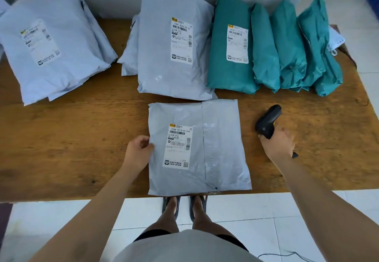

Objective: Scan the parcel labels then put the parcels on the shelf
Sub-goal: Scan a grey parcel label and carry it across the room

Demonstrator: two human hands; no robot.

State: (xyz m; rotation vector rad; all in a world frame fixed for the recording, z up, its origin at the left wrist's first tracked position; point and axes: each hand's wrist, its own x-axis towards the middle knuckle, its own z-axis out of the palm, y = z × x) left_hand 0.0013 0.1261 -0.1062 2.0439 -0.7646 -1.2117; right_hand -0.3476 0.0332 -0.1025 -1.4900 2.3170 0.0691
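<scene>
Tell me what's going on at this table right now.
A person stands at a wooden table. The left hand pinches the left edge of a grey parcel lying with its label up at the near edge. The right hand grips a black scanner to the parcel's right, off the label. Behind lie more grey parcels and a row of teal parcels. No shelf shows.

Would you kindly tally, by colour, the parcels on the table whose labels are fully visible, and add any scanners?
Grey parcels, label fully showing: 3 (left grey parcel, middle grey parcel, near grey parcel)
Teal parcel, label fully showing: 1
Barcode scanner: 1
Total: 5
</scene>
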